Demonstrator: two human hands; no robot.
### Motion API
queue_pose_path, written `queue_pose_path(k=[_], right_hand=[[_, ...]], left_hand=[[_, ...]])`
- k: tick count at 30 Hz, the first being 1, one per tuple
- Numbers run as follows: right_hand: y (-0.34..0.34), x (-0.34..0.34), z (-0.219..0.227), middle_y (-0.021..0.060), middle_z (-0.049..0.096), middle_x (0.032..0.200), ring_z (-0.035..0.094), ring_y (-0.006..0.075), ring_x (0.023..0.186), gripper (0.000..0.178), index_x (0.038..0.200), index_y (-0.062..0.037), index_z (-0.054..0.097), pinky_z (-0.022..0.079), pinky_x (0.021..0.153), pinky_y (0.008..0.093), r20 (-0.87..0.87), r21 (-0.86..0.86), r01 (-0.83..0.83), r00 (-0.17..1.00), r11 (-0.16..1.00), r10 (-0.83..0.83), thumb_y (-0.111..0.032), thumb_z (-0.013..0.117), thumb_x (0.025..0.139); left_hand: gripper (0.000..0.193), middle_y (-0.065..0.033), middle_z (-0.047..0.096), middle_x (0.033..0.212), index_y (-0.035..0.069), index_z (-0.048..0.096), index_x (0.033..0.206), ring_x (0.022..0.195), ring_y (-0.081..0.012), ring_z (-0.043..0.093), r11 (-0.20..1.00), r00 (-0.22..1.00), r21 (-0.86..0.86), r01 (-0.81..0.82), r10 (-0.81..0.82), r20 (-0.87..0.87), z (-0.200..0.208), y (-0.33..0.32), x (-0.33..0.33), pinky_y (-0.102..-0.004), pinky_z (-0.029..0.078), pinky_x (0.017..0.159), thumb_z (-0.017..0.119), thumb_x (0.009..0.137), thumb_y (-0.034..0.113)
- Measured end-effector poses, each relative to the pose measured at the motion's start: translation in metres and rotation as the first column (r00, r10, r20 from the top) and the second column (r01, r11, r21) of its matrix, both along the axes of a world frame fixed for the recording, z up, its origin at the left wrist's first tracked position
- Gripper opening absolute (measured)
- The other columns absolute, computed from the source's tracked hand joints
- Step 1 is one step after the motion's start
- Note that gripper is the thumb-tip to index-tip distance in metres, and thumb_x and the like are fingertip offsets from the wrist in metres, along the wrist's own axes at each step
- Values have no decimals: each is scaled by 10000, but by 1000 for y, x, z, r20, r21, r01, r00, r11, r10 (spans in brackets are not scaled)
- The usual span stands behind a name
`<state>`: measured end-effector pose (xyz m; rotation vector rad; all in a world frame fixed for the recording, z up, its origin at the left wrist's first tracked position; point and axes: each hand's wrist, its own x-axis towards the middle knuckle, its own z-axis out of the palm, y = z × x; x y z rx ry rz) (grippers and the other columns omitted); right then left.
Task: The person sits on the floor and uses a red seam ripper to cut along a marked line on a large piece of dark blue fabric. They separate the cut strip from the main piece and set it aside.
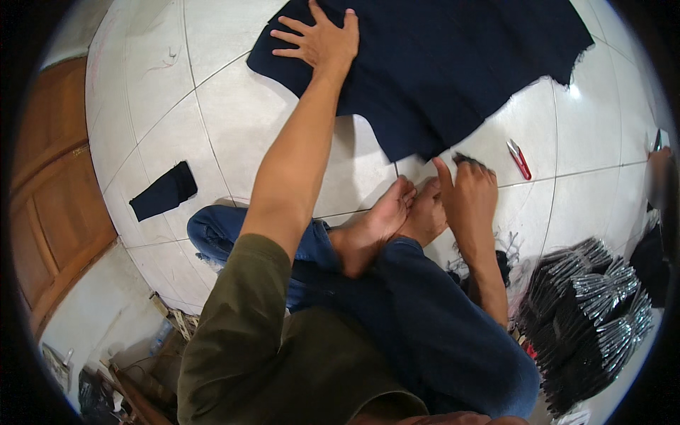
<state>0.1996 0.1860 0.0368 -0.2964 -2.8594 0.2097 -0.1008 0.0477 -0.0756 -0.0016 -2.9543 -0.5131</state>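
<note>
1. Cloth: the large dark navy fabric sheet (pixel 439 64) lies spread flat on the white tiled floor (pixel 234 120), ahead of your crossed legs and running broadly left to right, with its ragged lower corner pointing back toward your feet.
2. Your left hand (pixel 320 39) is stretched far forward, fingers splayed, palm pressed flat on the sheet's left edge; it grips nothing.
3. Your right hand (pixel 469 191) sits close in, just past your feet, fingers pinched on the frayed lower corner of the cloth.
4. Red-handled snips (pixel 518 159) lie on the tiles just right of your right hand, much nearer it than the left.
</note>
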Motion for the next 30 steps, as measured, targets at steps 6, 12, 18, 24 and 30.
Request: queue_pose_path(k=[6, 12, 18, 24, 30], right_hand=[[3, 22, 40, 149, 583, 587, 594, 350, 533, 434, 594, -48, 562, 454, 527, 441, 185, -243, 14, 982, 970, 32, -263, 763, 913], [20, 64, 64, 158, 590, 603, 575, 369, 535, 393, 615, -40, 589, 429, 524, 472, 274, -220, 109, 961, 969, -46, -241, 785, 890], [30, 102, 89, 179, 564, 590, 564, 377, 556, 418, 590, -22, 556, 416, 533, 492, 359, -218, 154, 931, 964, -68, -206, 821, 856], [53, 143, 101, 177, 558, 560, 577, 393, 543, 459, 564, -10, 558, 438, 537, 479, 413, -48, 162, 902, 986, -128, -247, 821, 856], [37, 69, 67, 93, 616, 512, 590, 233, 448, 610, 583, -11, 687, 453, 499, 387, 618, -778, 362, 584, 513, 526, -465, 657, 989]], left_hand=[[897, -354, 122, 1664, 173, 277, 1648, 1524, -595, 5, 897, 962, -372, -240, 169, -213, -38, -11, -24, -801, -10, 1131, 508, 938, 670], [910, -358, 116, 1663, 166, 262, 1651, 1524, -594, 7, 993, 965, -54, -109, 119, 236, 51, 9, 6, -795, -9, 1136, 511, 936, 671], [916, -361, 103, 1663, 165, 242, 1656, 1522, -599, 3, 989, 961, -72, -125, 139, 239, 54, 2, 5, -798, -13, 1132, 512, 939, 667], [845, -358, 109, 1663, 169, 259, 1651, 1516, -609, 6, 992, 960, -57, -110, 121, 251, 55, 14, 7, -806, -10, 1126, 479, 975, 625], [969, -427, 131, 1595, 73, 364, 1568, 1506, -623, -30, 976, 979, 159, -147, 121, 162, 30, -17, -14, -823, -47, 1089, 449, 910, 779]])
